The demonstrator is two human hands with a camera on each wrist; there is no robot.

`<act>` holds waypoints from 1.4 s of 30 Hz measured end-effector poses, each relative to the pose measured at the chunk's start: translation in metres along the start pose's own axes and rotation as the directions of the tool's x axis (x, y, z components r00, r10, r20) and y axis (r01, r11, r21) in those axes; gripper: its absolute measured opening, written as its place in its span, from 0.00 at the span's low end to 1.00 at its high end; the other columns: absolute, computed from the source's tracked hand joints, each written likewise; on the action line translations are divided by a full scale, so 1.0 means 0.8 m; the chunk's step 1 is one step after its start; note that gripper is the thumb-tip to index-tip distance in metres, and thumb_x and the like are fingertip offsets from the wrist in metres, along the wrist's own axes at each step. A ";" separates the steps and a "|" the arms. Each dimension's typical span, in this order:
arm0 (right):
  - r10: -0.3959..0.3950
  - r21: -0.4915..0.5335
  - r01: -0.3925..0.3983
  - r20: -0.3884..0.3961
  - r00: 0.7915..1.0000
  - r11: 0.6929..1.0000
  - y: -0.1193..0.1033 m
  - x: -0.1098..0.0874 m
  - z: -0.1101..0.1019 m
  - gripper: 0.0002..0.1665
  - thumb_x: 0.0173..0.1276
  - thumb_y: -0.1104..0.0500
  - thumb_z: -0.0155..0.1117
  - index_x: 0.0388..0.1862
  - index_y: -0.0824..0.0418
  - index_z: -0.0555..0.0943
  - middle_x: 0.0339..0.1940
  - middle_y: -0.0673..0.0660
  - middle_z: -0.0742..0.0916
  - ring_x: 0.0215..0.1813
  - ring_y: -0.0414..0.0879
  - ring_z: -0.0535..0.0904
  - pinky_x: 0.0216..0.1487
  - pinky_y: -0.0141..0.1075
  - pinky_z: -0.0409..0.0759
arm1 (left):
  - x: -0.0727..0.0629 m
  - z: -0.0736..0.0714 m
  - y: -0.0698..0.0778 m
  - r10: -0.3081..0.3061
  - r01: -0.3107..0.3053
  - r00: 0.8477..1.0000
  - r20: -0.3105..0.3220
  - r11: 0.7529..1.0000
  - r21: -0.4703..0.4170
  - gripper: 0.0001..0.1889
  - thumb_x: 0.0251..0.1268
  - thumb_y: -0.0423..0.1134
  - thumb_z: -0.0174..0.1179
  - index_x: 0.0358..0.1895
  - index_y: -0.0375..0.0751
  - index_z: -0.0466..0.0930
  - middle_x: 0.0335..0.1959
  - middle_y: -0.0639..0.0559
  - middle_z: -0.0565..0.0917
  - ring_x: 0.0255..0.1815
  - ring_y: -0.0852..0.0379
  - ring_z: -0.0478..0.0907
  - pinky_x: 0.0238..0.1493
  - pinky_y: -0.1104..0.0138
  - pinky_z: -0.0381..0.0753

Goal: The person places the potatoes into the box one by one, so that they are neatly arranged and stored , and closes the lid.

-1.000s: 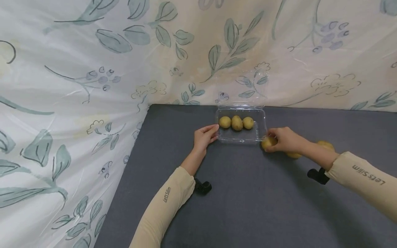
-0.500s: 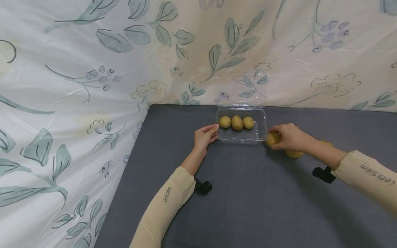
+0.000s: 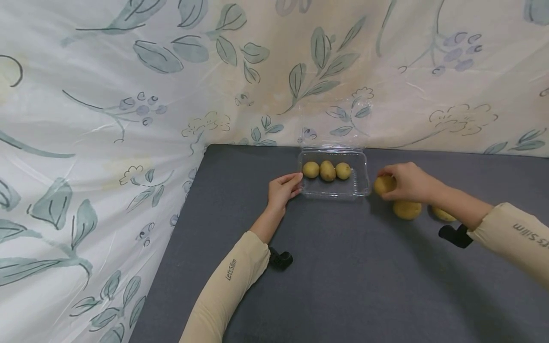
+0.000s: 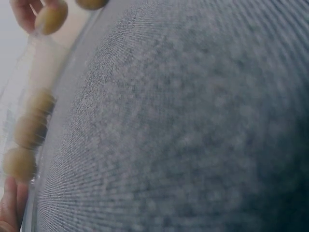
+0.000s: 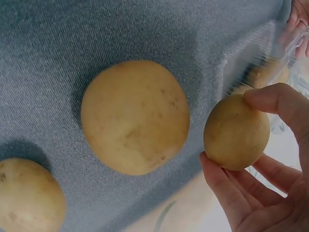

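A clear plastic container (image 3: 332, 195) stands at the table's back edge, its lid raised behind it. Inside, a row of three small potatoes (image 3: 328, 171) fills the left and middle. My left hand (image 3: 280, 193) holds the container's left side, fingertips right at the rim. Just right of the container, my right hand (image 3: 411, 182) pinches a potato (image 5: 236, 132) between thumb and fingers, raised off the table. Below that hand lies a bigger potato (image 5: 135, 117) on the cloth. Another potato (image 5: 29, 195) lies farther right, partly hidden by the right forearm in the head view.
Dark grey cloth covers the table (image 3: 334, 267). A pale leaf-patterned curtain (image 3: 257, 71) hangs along the back and left edges, close behind the raised lid. Black wrist straps (image 3: 280, 258) show at both sleeves.
My right hand has moved up and to the right, away from the container's front right corner, still pinching the potato. The two loose potatoes show more. My left hand stays put.
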State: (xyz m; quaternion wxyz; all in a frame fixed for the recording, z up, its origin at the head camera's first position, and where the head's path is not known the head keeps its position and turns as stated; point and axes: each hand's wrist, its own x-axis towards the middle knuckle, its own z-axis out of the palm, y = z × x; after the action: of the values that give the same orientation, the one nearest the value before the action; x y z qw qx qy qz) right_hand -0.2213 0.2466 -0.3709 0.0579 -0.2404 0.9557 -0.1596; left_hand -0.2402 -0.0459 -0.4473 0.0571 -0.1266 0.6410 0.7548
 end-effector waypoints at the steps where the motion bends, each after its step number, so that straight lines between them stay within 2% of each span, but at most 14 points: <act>1: 0.004 -0.004 -0.004 0.004 1.000 1.000 0.000 0.001 -0.001 0.26 0.46 0.60 0.72 0.44 0.72 0.79 0.38 0.64 0.85 0.36 0.51 0.79 0.33 0.44 0.79 | 0.000 0.000 0.000 0.001 -0.001 1.000 0.000 1.000 0.001 0.14 0.56 0.39 0.66 0.44 0.35 0.84 0.35 0.47 0.84 0.28 0.62 0.79 0.37 0.68 0.83; 4: 0.012 -0.020 -0.012 0.016 1.000 1.000 -0.002 0.004 -0.003 0.26 0.46 0.60 0.72 0.44 0.73 0.79 0.37 0.64 0.84 0.35 0.50 0.78 0.32 0.44 0.78 | 0.000 0.000 0.000 0.003 -0.003 1.000 0.000 1.000 0.002 0.13 0.56 0.39 0.66 0.44 0.36 0.84 0.34 0.48 0.84 0.28 0.62 0.79 0.37 0.68 0.83; 11: 0.001 -0.050 -0.001 0.002 1.000 0.999 -0.009 0.013 -0.010 0.27 0.46 0.61 0.71 0.44 0.74 0.78 0.36 0.64 0.84 0.32 0.50 0.76 0.28 0.41 0.76 | 0.001 0.000 -0.001 -0.001 0.001 1.000 0.002 1.000 -0.001 0.14 0.56 0.38 0.66 0.44 0.35 0.84 0.41 0.40 0.83 0.27 0.63 0.78 0.36 0.69 0.83; 15: 0.004 -0.037 -0.004 0.004 1.000 0.999 -0.017 0.023 -0.014 0.28 0.47 0.61 0.71 0.47 0.74 0.77 0.37 0.65 0.83 0.33 0.50 0.76 0.29 0.41 0.76 | 0.001 0.001 0.000 -0.007 0.007 1.000 0.003 1.000 0.001 0.14 0.56 0.39 0.66 0.44 0.35 0.84 0.41 0.41 0.83 0.28 0.63 0.79 0.37 0.69 0.83; 20: -0.001 -0.013 0.001 0.001 1.000 1.000 -0.036 0.039 -0.014 0.28 0.48 0.61 0.71 0.48 0.73 0.76 0.39 0.65 0.83 0.32 0.50 0.76 0.28 0.40 0.75 | 0.000 0.000 0.001 -0.015 0.015 1.000 0.002 1.000 -0.001 0.13 0.57 0.39 0.65 0.44 0.36 0.84 0.42 0.40 0.83 0.32 0.57 0.80 0.37 0.69 0.83; 24: -0.029 -0.011 0.029 -0.002 1.000 1.000 -0.052 0.054 -0.009 0.27 0.49 0.61 0.70 0.48 0.72 0.77 0.40 0.66 0.82 0.33 0.51 0.75 0.28 0.40 0.74 | 0.001 0.000 0.000 -0.015 0.015 1.000 0.001 1.000 -0.010 0.13 0.56 0.39 0.66 0.43 0.35 0.84 0.42 0.41 0.83 0.36 0.52 0.81 0.37 0.69 0.83; 31: -0.077 0.032 0.077 -0.005 0.997 0.997 -0.073 0.080 0.009 0.27 0.50 0.62 0.70 0.49 0.73 0.77 0.42 0.66 0.83 0.34 0.51 0.76 0.29 0.39 0.74 | 0.001 -0.001 -0.001 -0.011 0.011 1.000 0.000 1.000 -0.020 0.14 0.56 0.39 0.66 0.43 0.35 0.84 0.39 0.43 0.84 0.29 0.60 0.80 0.37 0.68 0.84; 36: -0.098 0.069 0.098 -0.004 0.995 0.993 -0.083 0.093 0.024 0.29 0.49 0.62 0.70 0.51 0.74 0.76 0.44 0.67 0.83 0.36 0.51 0.76 0.32 0.40 0.75 | 0.002 -0.002 -0.002 -0.019 0.019 1.000 0.007 1.000 -0.010 0.14 0.56 0.40 0.66 0.44 0.37 0.84 0.40 0.45 0.84 0.32 0.59 0.80 0.39 0.67 0.83; 42: -0.117 0.121 0.115 0.006 0.993 0.986 -0.091 0.103 0.040 0.28 0.50 0.63 0.70 0.51 0.74 0.76 0.41 0.65 0.83 0.35 0.51 0.75 0.31 0.38 0.74 | 0.006 -0.002 -0.002 -0.019 0.019 1.000 0.017 1.000 -0.012 0.15 0.55 0.41 0.66 0.43 0.37 0.84 0.43 0.40 0.83 0.35 0.55 0.81 0.40 0.67 0.83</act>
State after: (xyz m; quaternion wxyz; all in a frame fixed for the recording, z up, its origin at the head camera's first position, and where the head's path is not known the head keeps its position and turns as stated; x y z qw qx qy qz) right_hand -0.2553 0.1375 -0.3794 0.0693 -0.2929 0.9283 -0.2185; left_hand -0.2439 -0.0478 -0.4507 0.0692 -0.1266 0.6347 0.7592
